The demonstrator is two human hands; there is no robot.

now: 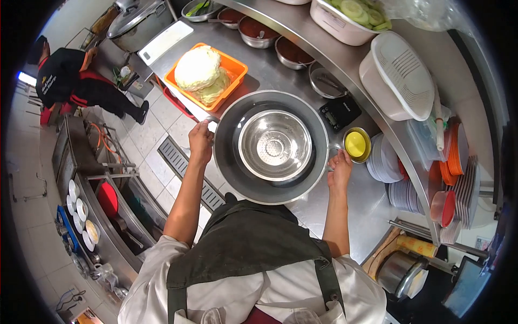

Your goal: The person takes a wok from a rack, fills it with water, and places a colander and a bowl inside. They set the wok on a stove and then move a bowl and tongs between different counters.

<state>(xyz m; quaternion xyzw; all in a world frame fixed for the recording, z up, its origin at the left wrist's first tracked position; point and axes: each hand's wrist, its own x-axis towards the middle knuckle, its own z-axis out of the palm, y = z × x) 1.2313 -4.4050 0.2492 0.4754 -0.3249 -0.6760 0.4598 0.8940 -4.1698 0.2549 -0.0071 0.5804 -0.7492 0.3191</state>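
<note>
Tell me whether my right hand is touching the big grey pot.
Touching: the head view shows the right hand curled around the side handle of the grey pot.

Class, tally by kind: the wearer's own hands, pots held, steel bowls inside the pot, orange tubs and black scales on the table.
Left hand, right hand: 2
Pot: 1
Steel bowl: 1
Orange tub: 1
Black scale: 1
Total: 6

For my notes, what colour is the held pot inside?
The pot is grey inside, shown in the head view.
</note>
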